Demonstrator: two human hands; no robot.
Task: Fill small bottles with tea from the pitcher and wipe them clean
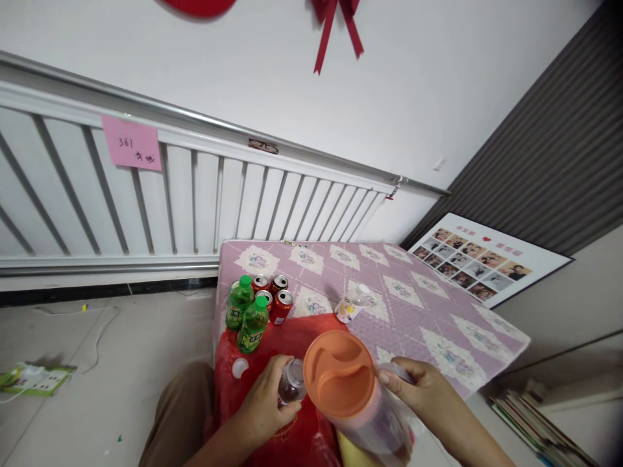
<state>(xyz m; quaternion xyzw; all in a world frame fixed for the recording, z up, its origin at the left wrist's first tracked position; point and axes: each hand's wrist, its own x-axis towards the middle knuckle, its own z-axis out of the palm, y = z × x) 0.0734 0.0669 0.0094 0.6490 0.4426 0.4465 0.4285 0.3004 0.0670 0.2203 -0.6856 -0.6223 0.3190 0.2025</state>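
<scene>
My left hand (265, 405) is wrapped round a small clear bottle (292, 381) whose cap is off. Beside it, my right hand (423, 392) grips the handle of a large clear pitcher (374, 425) with an orange lid (339, 374). The lid is close to the bottle's mouth; whether they touch, I cannot tell. A white cap (240, 368) lies on the red cloth (306, 337). Behind my left hand stand two green bottles (253, 327) and several red cans (281, 307). A clear bottle with a white cap (351, 303) stands farther back.
The table has a purple floral cover (403, 292). Behind it are a white radiator (253, 194) and, at the right, a leaning photo board (479, 259). Books (540, 428) lie at the lower right. A power strip (36, 381) and cable are on the floor at the left.
</scene>
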